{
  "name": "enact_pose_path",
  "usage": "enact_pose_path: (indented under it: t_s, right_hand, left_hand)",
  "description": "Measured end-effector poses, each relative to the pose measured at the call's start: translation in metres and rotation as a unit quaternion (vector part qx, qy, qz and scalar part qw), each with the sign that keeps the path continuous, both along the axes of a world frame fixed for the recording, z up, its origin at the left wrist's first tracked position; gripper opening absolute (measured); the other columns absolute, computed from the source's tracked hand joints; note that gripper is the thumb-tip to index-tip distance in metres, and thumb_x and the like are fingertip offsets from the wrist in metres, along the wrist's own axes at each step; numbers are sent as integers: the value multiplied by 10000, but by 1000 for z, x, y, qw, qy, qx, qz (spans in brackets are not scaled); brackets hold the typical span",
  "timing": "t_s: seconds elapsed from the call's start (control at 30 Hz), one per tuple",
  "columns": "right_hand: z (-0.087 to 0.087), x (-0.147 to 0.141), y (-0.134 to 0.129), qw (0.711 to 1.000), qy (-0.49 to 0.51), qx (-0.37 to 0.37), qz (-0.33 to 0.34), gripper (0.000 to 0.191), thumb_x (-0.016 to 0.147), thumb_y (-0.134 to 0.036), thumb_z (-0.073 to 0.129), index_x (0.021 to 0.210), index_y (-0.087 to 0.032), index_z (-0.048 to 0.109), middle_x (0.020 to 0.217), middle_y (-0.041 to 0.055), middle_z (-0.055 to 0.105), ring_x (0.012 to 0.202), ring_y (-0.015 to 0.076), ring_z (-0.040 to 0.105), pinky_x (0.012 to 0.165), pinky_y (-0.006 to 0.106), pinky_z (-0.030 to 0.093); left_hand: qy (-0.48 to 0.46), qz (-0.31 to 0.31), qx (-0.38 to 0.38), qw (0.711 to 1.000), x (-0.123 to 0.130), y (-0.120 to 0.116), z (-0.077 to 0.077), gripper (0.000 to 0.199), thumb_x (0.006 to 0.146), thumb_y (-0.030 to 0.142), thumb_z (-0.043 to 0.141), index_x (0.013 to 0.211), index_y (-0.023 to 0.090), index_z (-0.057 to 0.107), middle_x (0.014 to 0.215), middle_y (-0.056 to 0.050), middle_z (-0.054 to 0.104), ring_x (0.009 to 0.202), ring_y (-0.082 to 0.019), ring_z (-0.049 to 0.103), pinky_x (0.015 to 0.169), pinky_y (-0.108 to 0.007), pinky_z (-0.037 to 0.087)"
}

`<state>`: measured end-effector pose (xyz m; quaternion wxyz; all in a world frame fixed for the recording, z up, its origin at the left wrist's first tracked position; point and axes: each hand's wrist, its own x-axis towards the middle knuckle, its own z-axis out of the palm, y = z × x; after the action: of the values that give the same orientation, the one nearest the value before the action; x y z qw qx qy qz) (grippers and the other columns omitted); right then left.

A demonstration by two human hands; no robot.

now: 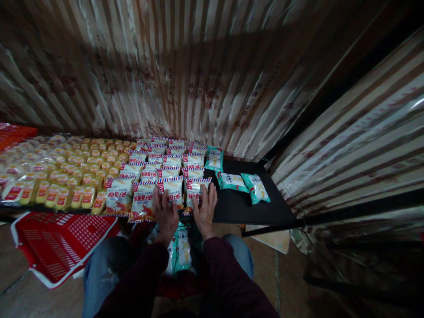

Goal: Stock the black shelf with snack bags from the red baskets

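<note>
My left hand (pixel 166 217) lies over the front row of white snack bags, its fingers stretched and slightly apart on a white snack bag (pixel 172 191). My right hand (pixel 205 208) spreads its fingers against the front-right white snack bag (pixel 195 187), which has a red-and-blue striped top edge. Neither hand is closed round a bag. Behind the fingers, rows of the same white bags run toward the curtain. Three teal snack bags lie to the right: one by the back rows (pixel 214 158), one lying sideways (pixel 232 180), and one tilted (pixel 255 188).
More teal bags (pixel 183 249) sit between my knees, in what looks like a red basket. Another red basket (pixel 62 243) stands at the lower left. Many yellow packaged snacks (pixel 89 176) fill the left of the black table (pixel 261 215). A striped curtain (pixel 185 79) hangs behind.
</note>
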<state>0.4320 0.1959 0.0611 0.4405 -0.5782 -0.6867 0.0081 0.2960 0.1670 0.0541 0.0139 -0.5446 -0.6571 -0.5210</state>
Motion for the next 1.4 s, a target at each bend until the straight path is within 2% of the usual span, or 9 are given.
enact_pose_path:
  t_s: [0.1,0.23,0.4,0.53,0.77,0.9,1.23,1.33,1.4]
  right_hand:
    - [-4,-2,3,1000,1,-4,15,540,934,-403,462,1416,-176,374,1546,177,200,1422,304,201,1071,556,327]
    - [-5,-5,6,999,26,15,13,522,948,-382,437,1415,-164,354,1519,192,254,1415,286,230,1072,542,335]
    - [-4,-5,14,999,28,-3,21,530,957,-394,398,1428,-161,327,1528,193,233,1423,290,210,1075,559,319]
    - [-4,-6,17,999,27,-22,20,546,958,-410,384,1439,-162,312,1523,188,254,1420,291,220,1075,558,319]
    - [-7,-11,15,996,66,-66,10,745,923,-511,417,1493,-109,153,1529,221,232,1420,295,242,1093,510,324]
    - [-8,-17,16,994,68,-86,14,725,930,-517,386,1483,-93,185,1501,222,299,1398,291,297,1085,481,342]
    - [-2,-13,9,992,65,-107,-30,817,887,-599,413,1485,-93,181,1488,228,327,1367,325,345,1060,502,347]
    - [-2,-7,7,987,86,-130,-25,795,891,-603,393,1480,-102,211,1495,211,325,1376,314,333,1078,507,325]
    - [0,-1,10,984,111,-139,-11,761,903,-598,358,1475,-110,239,1509,190,311,1395,292,303,1105,498,293]
  left_hand:
    - [1,-1,10,1000,2,1,1,508,860,253,523,1344,156,400,1522,-197,269,1442,-293,182,1137,-558,225]
    - [15,-13,23,1000,3,1,7,486,866,191,490,1339,113,408,1524,-227,242,1442,-290,185,1136,-525,259]
    - [4,-15,5,1000,2,-1,12,449,863,152,458,1311,127,469,1556,-199,181,1453,-311,128,1123,-579,249]
    - [11,-16,1,1000,1,1,11,451,855,193,502,1301,137,485,1557,-200,184,1449,-343,120,1093,-640,243]
    - [35,-47,1,998,-5,6,19,461,867,285,534,1302,139,489,1552,-196,206,1451,-335,115,1119,-609,203]
    - [70,-50,11,996,-6,10,20,513,871,287,539,1339,100,442,1529,-236,240,1448,-345,118,1115,-620,199]
    - [147,-9,9,989,-6,4,9,588,860,317,566,1395,131,406,1552,-214,189,1451,-348,93,1123,-595,197]
    - [157,-10,-3,988,-9,1,14,590,853,337,573,1397,172,417,1561,-171,198,1449,-345,109,1126,-585,208]
    - [174,-8,-10,985,-12,0,23,576,853,336,568,1391,181,430,1569,-148,187,1449,-343,116,1132,-572,213]
